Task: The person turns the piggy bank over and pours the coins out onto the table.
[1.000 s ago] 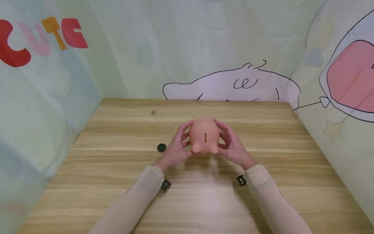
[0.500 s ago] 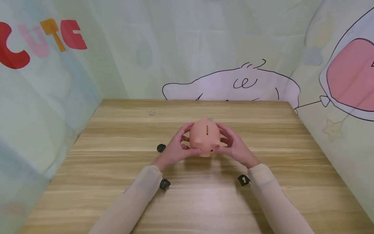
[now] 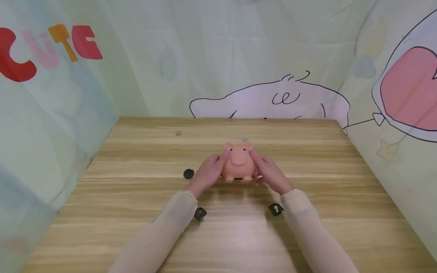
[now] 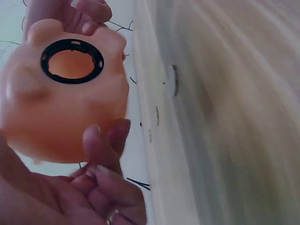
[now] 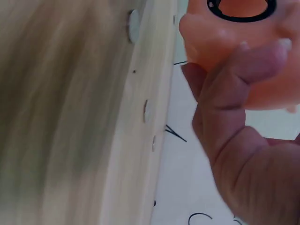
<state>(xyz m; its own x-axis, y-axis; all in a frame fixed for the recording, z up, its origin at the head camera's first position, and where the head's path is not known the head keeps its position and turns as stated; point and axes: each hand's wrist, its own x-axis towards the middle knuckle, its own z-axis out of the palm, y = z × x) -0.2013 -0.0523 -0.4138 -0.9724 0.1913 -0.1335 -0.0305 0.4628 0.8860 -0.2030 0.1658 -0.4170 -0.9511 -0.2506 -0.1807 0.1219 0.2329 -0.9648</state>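
Between both hands, a pink piggy bank is held up over the wooden table, its snout and eyes toward the head camera. My left hand grips its left side with the thumb beside an eye. On the other side my right hand grips it likewise, fingers curled underneath. In the left wrist view the bank's underside shows a black ring around an open round hole. The right wrist view shows my right fingers against the pink body. A black round cap lies left of my left hand.
One coin lies at the back left of the table, another coin just behind the piggy bank. A third, nearer coin shows in the right wrist view. Printed cloth walls the table's back and sides.
The piggy bank has been tipped back: its coin slot faced the head camera before, and now its face does. My thumbs have moved up beside its eyes. The cap stays put.
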